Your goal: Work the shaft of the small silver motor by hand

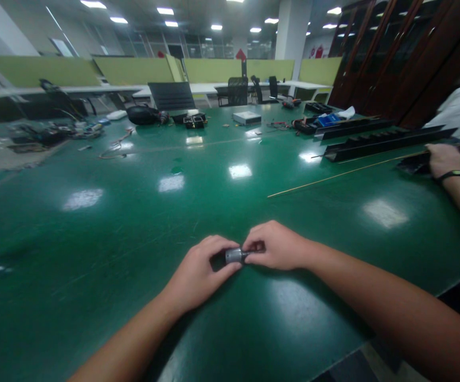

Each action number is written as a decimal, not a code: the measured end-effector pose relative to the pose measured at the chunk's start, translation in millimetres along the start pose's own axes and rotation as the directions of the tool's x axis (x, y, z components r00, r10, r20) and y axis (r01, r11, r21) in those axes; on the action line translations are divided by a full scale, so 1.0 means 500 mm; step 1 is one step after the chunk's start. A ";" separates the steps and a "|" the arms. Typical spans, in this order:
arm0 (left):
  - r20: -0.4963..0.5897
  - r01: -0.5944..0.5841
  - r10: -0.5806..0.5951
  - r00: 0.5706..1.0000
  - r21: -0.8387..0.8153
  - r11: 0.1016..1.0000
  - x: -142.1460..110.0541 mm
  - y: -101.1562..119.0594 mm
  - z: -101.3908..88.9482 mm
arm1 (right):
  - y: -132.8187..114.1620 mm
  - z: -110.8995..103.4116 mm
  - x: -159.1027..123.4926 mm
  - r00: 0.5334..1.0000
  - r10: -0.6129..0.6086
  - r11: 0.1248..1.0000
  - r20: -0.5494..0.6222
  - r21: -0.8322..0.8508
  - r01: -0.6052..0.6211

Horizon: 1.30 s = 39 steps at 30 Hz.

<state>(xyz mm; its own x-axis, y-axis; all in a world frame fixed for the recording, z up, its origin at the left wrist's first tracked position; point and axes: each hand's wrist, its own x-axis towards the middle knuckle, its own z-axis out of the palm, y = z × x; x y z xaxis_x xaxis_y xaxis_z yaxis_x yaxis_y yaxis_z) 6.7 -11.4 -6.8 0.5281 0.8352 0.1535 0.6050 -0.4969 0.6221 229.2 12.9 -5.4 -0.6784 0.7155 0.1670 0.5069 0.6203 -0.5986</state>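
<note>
A small grey metal cylinder point(233, 255) with a thin dark stem at its right end lies on its side between my hands, low over the green table or touching it; I cannot tell which. Thumb and fingers of my left hand point(201, 270) close around the cylinder's body. My right hand point(273, 246) pinches the narrow dark stem point(249, 254) at the right end between thumb and fingertips. The cylinder looks like a small motor, though its exact kind is not clear.
The green table point(142, 223) spreads around my hands. A co-worker's hand point(447, 159) touches dark parts at right, near a thin rod point(333, 176) and black metal channels point(381, 146). Farther back are a grey box point(246, 117), a black pouch point(144, 115) and cluttered cables point(54, 132).
</note>
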 end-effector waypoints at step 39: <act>-0.002 -0.008 0.008 1.000 0.028 1.000 -0.001 0.004 -0.004 | 0.025 -0.068 -0.022 0.961 0.177 0.982 0.213 0.027 -0.187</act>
<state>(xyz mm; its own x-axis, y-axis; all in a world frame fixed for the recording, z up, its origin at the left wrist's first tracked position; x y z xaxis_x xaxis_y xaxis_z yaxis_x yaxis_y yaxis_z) 6.3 -12.3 -4.0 0.5320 0.8315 0.1598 0.6170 -0.5099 0.5994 261.1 23.4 11.7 -0.6753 0.7290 -0.1124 0.6101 0.4665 -0.6404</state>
